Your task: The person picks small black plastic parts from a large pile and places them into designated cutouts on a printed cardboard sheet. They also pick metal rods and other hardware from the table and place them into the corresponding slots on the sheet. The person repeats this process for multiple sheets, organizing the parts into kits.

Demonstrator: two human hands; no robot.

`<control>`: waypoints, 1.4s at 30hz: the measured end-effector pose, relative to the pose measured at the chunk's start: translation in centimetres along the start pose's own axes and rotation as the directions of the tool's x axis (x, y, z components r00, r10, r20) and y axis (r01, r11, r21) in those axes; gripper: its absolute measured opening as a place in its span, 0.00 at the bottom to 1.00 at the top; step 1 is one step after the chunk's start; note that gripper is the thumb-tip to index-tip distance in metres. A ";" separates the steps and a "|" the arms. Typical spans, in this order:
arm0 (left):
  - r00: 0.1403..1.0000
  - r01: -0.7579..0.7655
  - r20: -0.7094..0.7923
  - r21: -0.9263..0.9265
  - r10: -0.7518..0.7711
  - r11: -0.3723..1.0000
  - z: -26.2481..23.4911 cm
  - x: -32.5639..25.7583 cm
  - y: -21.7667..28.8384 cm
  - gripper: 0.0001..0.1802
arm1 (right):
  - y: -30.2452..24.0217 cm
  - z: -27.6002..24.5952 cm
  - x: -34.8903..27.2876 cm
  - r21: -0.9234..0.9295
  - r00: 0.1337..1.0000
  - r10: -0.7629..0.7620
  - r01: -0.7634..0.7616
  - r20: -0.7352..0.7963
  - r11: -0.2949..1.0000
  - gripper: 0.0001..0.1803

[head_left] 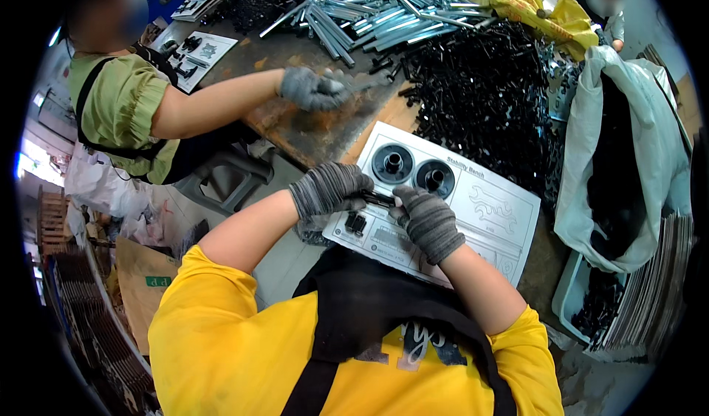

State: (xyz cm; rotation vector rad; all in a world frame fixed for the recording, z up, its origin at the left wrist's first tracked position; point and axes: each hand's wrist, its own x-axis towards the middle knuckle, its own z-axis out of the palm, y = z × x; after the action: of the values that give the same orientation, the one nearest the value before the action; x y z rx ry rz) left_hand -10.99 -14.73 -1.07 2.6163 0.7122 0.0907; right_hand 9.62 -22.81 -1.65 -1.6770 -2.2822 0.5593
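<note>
I held a small black bolt [378,198] between both gloved hands, left hand [329,188] and right hand [427,220] each closed on an end, above the white card [502,213]. Two black discs [413,169] and small clips [355,223] already sat on it; other slots remained unfilled. The card overhung the desk [310,132] edge; loose black parts [480,98] crowded beyond.

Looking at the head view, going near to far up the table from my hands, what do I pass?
Small black part held by left hand and right hand → two black round pieces on white card → black parts heap → silver tubes.
</note>
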 end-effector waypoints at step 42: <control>0.926 0.279 -0.278 0.045 -0.256 0.959 -6.4 20.5 -3.3 0.20 | 15.8 -10.0 -16.7 0.199 0.729 0.432 -0.388 -0.530 0.900 0.13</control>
State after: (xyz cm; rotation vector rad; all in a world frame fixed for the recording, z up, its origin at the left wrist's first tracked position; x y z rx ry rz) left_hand 4.15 0.48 2.39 2.5826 1.1867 0.3477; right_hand 32.41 -33.05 0.63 -1.9904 -1.4580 0.1737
